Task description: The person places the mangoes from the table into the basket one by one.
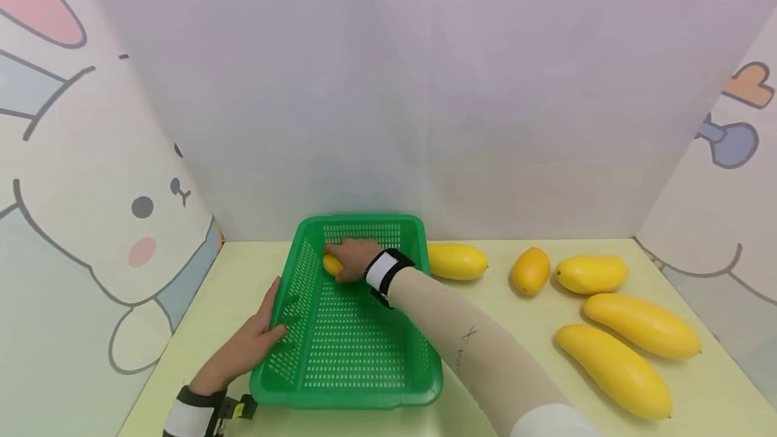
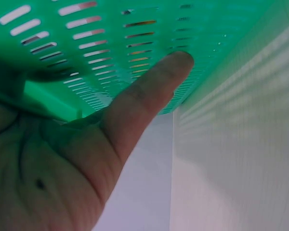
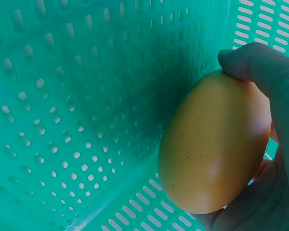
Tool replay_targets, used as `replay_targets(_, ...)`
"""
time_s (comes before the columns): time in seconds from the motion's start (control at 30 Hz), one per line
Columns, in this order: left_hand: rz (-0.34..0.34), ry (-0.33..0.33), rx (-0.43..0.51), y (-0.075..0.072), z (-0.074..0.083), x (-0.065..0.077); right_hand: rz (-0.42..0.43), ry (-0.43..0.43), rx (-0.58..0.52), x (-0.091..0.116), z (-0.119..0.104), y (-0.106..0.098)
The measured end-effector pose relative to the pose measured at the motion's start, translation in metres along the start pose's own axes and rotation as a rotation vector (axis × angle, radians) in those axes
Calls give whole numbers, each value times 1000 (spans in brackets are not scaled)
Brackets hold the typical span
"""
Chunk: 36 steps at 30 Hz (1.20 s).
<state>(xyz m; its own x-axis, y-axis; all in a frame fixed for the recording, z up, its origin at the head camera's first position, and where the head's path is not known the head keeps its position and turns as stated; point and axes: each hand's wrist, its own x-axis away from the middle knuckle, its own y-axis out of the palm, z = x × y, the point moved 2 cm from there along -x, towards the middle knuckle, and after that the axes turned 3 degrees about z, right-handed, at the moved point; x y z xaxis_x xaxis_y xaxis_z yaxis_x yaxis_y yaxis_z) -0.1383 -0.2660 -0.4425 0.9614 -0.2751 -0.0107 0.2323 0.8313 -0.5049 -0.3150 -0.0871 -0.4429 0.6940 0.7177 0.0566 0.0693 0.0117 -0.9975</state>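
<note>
My right hand (image 1: pixel 354 258) reaches into a green plastic basket (image 1: pixel 346 398) and grips a mango (image 1: pixel 332 265) near its far left corner. In the right wrist view the mango (image 3: pixel 214 149) is orange-yellow, oval and finely speckled; the thumb lies across its top and other fingers reach underneath. It is close to the slotted side wall. My left hand (image 1: pixel 251 342) rests against the basket's left side. Seen from the left wrist, one straight finger (image 2: pixel 149 91) lies along the outside of the slotted wall; the other fingers are partly hidden.
Right of the basket, a large yellow fruit (image 1: pixel 458 261) lies close to its wall. Farther right are an orange-yellow fruit (image 1: pixel 531 270), a yellow one (image 1: pixel 591 274) and two long yellow ones (image 1: pixel 642 326). White walls (image 1: pixel 388 86) border the pale table (image 1: pixel 522 336) behind and at the sides.
</note>
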Motion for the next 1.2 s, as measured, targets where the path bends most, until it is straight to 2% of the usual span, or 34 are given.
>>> replay_targets(0.13, -10, -7, 4, 0, 0, -1, -21, -2, -8, 3, -1, 0)
replay_targets(0.23, -28, -9, 43, 1, 2, -2, -39, 7, -7, 4, -1, -1)
replay_targets(0.43, -27, 30, 20, 0, 2, -2, -32, 6, 22, 3, -3, -1)
replay_targets(0.93, -34, -15, 59, 1, -1, -2, -25, 8, 52, 0, -3, 7)
replay_targets(1.2, -30, -2, 62, 1, 1, -2, -31, 3, 44, 2, -4, 2)
